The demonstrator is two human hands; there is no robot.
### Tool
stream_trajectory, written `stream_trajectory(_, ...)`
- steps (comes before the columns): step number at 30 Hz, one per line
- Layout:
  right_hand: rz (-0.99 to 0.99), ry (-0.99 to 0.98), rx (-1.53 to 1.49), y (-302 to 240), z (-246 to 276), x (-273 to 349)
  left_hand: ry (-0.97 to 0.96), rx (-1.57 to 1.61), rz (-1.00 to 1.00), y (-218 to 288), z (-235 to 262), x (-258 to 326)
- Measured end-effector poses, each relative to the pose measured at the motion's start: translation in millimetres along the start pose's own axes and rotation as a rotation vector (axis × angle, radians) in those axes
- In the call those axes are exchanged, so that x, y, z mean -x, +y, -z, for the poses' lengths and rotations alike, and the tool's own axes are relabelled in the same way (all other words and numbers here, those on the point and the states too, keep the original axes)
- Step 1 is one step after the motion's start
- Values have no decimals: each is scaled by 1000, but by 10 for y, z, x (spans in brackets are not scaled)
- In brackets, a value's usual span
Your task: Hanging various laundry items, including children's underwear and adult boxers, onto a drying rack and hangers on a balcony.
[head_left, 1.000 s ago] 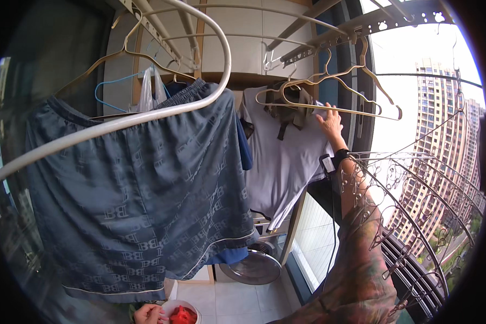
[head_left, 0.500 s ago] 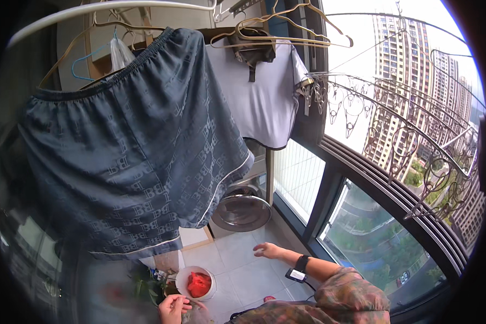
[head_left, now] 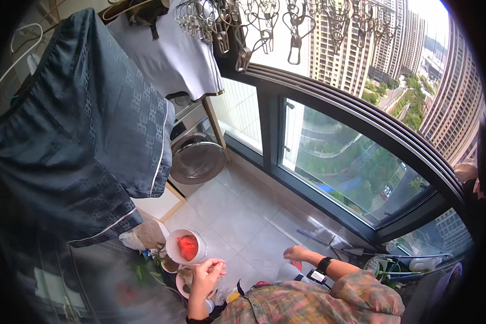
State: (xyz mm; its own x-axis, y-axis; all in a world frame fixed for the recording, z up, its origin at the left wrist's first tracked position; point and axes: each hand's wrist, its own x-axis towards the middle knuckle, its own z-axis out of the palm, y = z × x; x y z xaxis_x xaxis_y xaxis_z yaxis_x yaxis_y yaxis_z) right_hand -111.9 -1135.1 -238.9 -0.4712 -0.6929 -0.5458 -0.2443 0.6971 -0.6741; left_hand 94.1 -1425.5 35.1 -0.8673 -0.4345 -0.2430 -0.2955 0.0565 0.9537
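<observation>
Just in front of my body, my left hand is raised with its fingers bent in toward the thumb, and I see nothing between them. A white bucket with a bright red cloth-like item inside stands on the floor just beyond it. My right hand hangs over the floor tiles, fingers loosely bent and holding nothing. On that wrist are a black band and a small white-and-black device. Dark patterned shorts hang at the left, apart from both hands.
A white shirt hangs behind the shorts. Below it is a washing machine with a round door. Metal clothes clips dangle before the window. Plants stand by the bucket. Long poles and clutter lie at the right.
My view has turned to the right, so the shorts and shirt sit farther left and the hangers have left the picture. My left hand is raised higher, its fingers more bent.
</observation>
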Motion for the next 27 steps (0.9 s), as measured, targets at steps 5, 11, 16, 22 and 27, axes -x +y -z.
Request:
stream_trajectory(5, -94, 69, 37, -17, 29, 720, -205, -101, -69, 87, -598, -243)
stream_trajectory(11, -219, 18, 164, 492, 27, 1580, -370, -254, -127, 279, -1351, -256)
stream_trajectory(16, -316, 23, 93, 968, 71, 2394, -480, -233, -81, 446, -2091, 32)
stream_trajectory(22, -303, 37, 151, 1500, -174, 3316, -578, -244, -58, 365, -2775, 735)
stream_trajectory(27, -292, 31, 101, 1840, -408, 3853, -568, -248, -134, 299, -3161, 1300)
